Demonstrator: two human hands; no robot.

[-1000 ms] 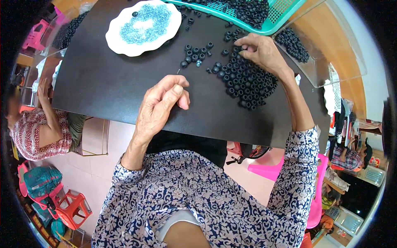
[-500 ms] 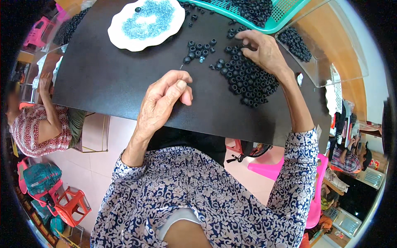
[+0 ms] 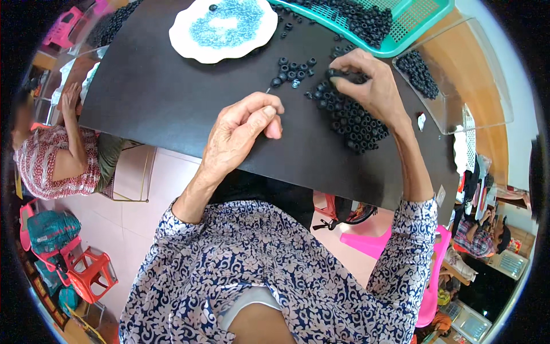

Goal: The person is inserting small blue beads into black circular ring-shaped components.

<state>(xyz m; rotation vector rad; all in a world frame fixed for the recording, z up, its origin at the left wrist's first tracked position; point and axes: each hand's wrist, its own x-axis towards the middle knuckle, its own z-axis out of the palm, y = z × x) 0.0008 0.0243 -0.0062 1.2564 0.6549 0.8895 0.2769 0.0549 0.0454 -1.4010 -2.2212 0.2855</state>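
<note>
My left hand (image 3: 243, 132) is closed over the table, thumb pressed on its curled fingers, with a thin needle (image 3: 268, 90) poking up from the pinch. My right hand (image 3: 375, 89) hovers at the far side of a pile of black beads (image 3: 358, 126), its thumb and fingertips pinched on a dark bead (image 3: 334, 73). Between the hands lies a small loose group of black beads (image 3: 292, 70), with a little clear-blue bead cluster (image 3: 295, 83) at its near edge. Whether thread trails from the needle, I cannot make out.
A white scalloped plate (image 3: 179, 31) holding tiny blue beads and one black bead stands far left. At the far right are a green basket (image 3: 427, 28) of black beads and a clear tray (image 3: 458, 86). Another person (image 3: 57, 160) sits at the left.
My right hand's fingers have come together on a dark bead at the pile's far edge. The left hand keeps its pinch, and the whole view has shifted slightly.
</note>
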